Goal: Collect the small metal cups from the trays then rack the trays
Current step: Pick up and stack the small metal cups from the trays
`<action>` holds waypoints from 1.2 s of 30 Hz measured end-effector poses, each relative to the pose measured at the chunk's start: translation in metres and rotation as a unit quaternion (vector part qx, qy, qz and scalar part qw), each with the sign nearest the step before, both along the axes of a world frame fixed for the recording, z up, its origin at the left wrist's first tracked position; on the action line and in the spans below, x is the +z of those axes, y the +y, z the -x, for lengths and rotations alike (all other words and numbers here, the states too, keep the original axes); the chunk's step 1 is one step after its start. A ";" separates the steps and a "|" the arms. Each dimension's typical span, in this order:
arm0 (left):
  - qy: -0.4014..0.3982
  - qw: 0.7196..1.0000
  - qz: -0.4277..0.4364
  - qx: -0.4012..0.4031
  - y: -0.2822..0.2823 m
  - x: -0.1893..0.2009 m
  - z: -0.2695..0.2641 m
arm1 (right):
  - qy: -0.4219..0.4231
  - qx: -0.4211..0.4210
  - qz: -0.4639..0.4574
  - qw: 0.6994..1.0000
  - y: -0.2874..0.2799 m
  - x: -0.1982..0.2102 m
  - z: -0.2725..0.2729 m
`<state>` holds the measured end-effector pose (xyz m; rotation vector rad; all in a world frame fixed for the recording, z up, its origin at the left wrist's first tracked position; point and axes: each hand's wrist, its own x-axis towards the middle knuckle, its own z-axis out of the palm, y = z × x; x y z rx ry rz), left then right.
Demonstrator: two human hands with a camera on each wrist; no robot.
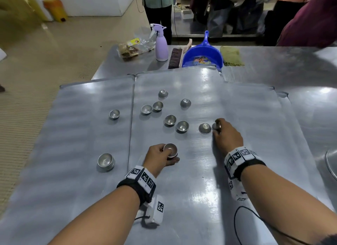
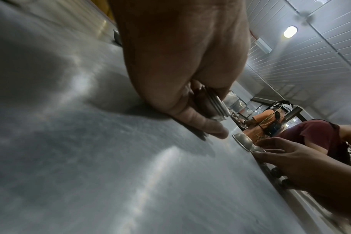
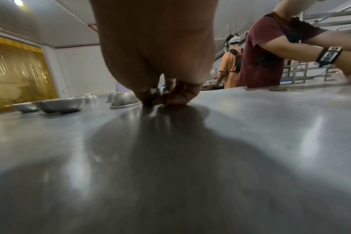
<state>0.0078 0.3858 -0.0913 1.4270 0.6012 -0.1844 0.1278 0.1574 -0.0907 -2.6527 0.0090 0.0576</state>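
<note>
Several small metal cups lie scattered on two flat metal trays, the middle tray (image 1: pixel 200 180) and the left tray (image 1: pixel 73 135). My left hand (image 1: pixel 160 158) grips a nested stack of cups (image 1: pixel 170 149) low over the middle tray; the left wrist view shows the stacked rims (image 2: pixel 216 107) between thumb and fingers. My right hand (image 1: pixel 226 133) curls its fingertips round one cup (image 1: pixel 216 126) standing on the tray, right beside an upturned cup (image 1: pixel 204 128). In the right wrist view the fingertips (image 3: pixel 176 96) press down at the tray, with the upturned cup (image 3: pixel 124 99) just to their left.
A lone cup pile (image 1: pixel 105 161) and a single cup (image 1: pixel 114 114) sit on the left tray. Behind the trays stand a purple spray bottle (image 1: pixel 161 45), a brush (image 1: pixel 176 57), a blue dustpan (image 1: pixel 202 57) and a green cloth (image 1: pixel 231 56). People work at the table's far right.
</note>
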 end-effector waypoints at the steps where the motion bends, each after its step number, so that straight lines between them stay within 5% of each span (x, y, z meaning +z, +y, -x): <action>1: -0.002 1.000 0.000 0.004 -0.001 -0.001 0.001 | -0.004 -0.004 -0.003 1.000 0.000 -0.002 0.001; 8: -0.013 1.000 -0.013 0.011 -0.004 -0.002 0.003 | 0.036 -0.009 0.024 0.999 -0.001 -0.009 0.012; 17: -0.009 1.000 -0.017 0.018 -0.016 0.005 -0.005 | 0.003 -0.015 -0.097 0.995 -0.002 -0.002 0.029; 36: -0.003 0.999 -0.044 0.021 -0.023 0.012 -0.004 | 0.035 0.042 -0.053 0.997 -0.007 0.001 0.053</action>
